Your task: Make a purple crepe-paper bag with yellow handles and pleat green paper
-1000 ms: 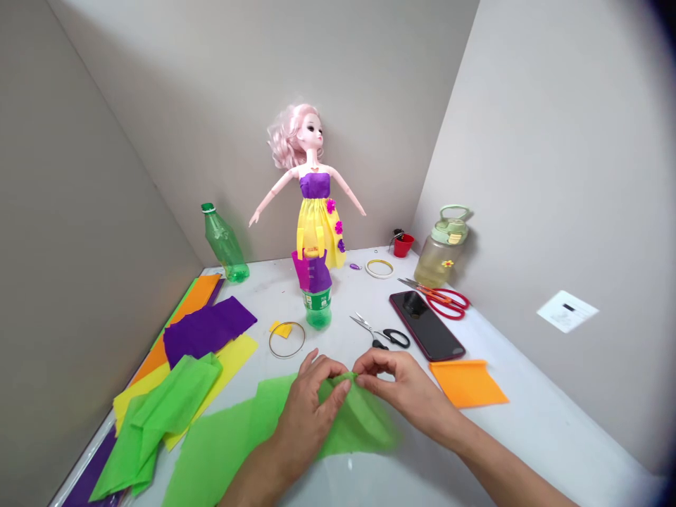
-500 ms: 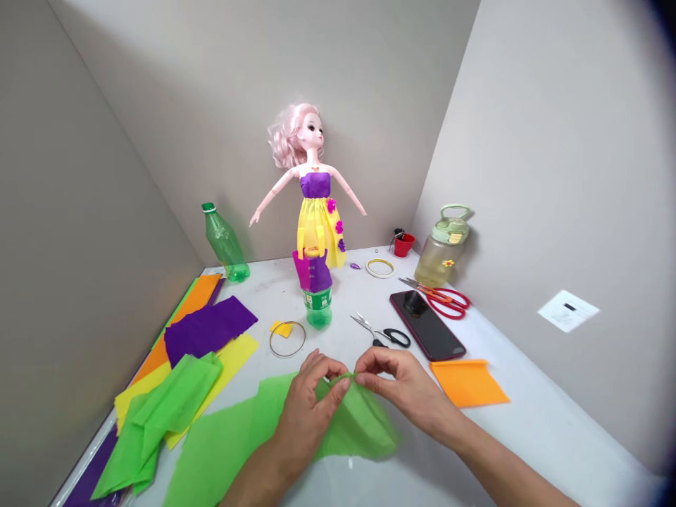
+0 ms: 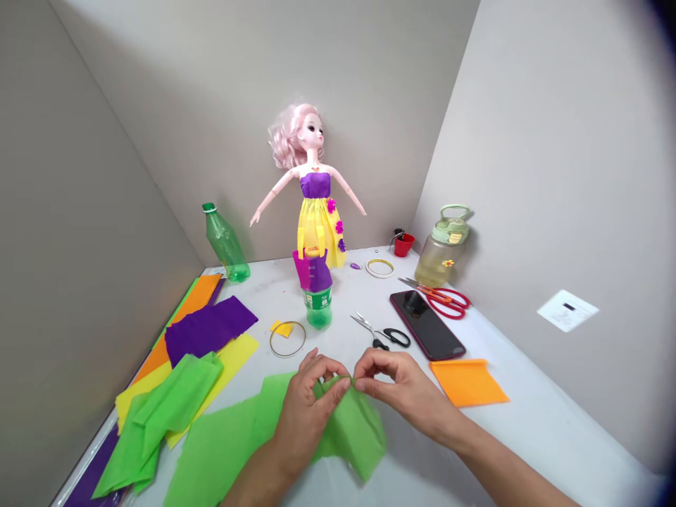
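Observation:
A long piece of thin green fabric [image 3: 222, 440] lies across the near table, its right end lifted between my hands. My left hand [image 3: 311, 405] pinches the fabric's upper edge between thumb and forefinger. Right beside it, my right hand [image 3: 393, 384] pinches the same edge, fingertips almost touching the left ones. From the pinched spot the free end hangs down in folds. Just beyond my hands are a thin metal bangle [image 3: 288, 339] with a yellow scrap [image 3: 282, 328] and black-handled scissors [image 3: 380, 334], blades open.
A pink-haired doll [image 3: 315, 183] in a purple and yellow dress stands behind a green bottle [image 3: 318, 317]. Another green bottle [image 3: 224, 243] leans at back left. Coloured fabric sheets [image 3: 208, 327] lie left; a phone [image 3: 427, 325], red-handled scissors [image 3: 448, 303], water bottle [image 3: 442, 246] and orange piece [image 3: 470, 384] lie right.
The hanging right end of the green fabric has swung inward and now droops lower, in narrower folds. Both hands keep their pinch and have hardly moved.

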The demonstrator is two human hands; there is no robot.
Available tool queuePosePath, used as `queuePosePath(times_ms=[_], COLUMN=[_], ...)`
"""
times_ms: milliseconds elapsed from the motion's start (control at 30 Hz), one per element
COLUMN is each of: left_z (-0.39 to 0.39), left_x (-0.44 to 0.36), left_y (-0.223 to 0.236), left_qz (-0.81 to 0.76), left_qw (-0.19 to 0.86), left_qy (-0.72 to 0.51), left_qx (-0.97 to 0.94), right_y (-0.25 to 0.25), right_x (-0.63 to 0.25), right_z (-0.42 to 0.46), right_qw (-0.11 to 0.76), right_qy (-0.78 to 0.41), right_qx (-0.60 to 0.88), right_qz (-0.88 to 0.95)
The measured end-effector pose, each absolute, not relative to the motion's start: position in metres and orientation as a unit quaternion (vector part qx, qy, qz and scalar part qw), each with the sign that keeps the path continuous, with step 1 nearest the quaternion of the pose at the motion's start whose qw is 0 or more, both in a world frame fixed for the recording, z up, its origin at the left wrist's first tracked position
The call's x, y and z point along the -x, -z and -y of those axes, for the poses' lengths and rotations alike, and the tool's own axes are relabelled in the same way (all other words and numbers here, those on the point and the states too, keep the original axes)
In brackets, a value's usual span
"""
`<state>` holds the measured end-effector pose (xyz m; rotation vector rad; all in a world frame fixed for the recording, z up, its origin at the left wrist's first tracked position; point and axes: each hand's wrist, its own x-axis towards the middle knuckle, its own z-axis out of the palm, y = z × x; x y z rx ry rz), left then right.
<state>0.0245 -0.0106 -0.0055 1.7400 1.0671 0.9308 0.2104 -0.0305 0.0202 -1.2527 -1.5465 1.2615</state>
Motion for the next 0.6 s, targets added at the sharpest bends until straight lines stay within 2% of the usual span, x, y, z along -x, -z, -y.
queuePosePath(times_ms=[600], left_z=[0.0081], left_x=[-0.0230], left_y=[0.0092], left_qz=[-0.411], left_qw=[0.413], left_qy=[-0.376], left_qx=[-0.721], right_y=[-0.0219], right_x=[-0.2088], right_z=[0.0313], right_qw=[0.385], right_qy=[-0.530], right_qx=[0.488], right_qz=[0.577])
